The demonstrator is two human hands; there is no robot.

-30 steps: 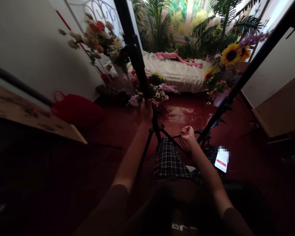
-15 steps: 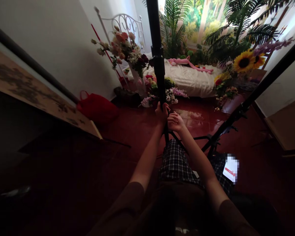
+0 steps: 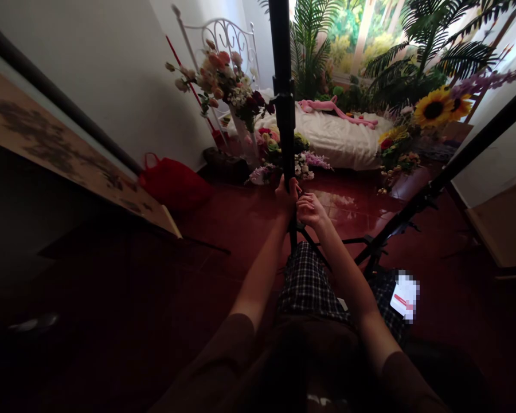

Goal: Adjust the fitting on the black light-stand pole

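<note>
A black telescoping stand rises upright in front of me, with a clamp collar partway up its pole. Low on that pole, my left hand is wrapped round it. My right hand is closed against the pole's right side, just below and beside the left one. Its curled fingers hide whatever they grip there. The stand's foot is near my knees, where its lower legs spread. On my right thigh lies a phone with a lit screen, partly blurred out.
Another black stand slants across the right side. Flower bouquets, a white-covered bed with a pink plush toy, and palm plants fill the back. A red bag and a hanging scroll are at left.
The whole view has shifted slightly, so the stand and the room appear a little further right. Both hands keep their places on the pole, with almost no change in grip.
</note>
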